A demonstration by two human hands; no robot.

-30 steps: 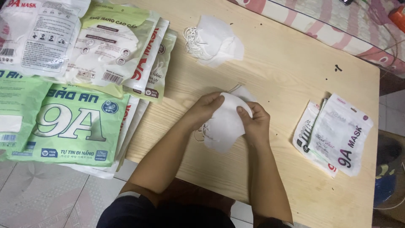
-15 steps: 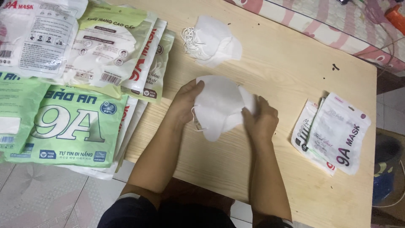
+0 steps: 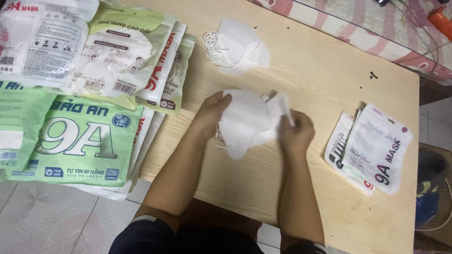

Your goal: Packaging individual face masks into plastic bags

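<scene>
White face masks sit in both hands above the middle of the pale wooden counter. The left hand has its grip closed on the left edge of the bundle, thumb on top and fingers underneath. The right hand pinches the right edge, where one flap of white fabric stands up between thumb and fingers. Thin ear loops dangle from the lower left of the bundle, just by the left wrist.

Farther back on the counter lies a loose pile of masks, its loops bunched on the left side (well apart from the hands). To the right, near the counter's edge, rests a small stack of white packets. On the left, large green and white packages overlap one another and hang partly over the counter's edge. Beyond the far edge runs a bed with a pink striped sheet. Tiled floor shows below at the lower left.
</scene>
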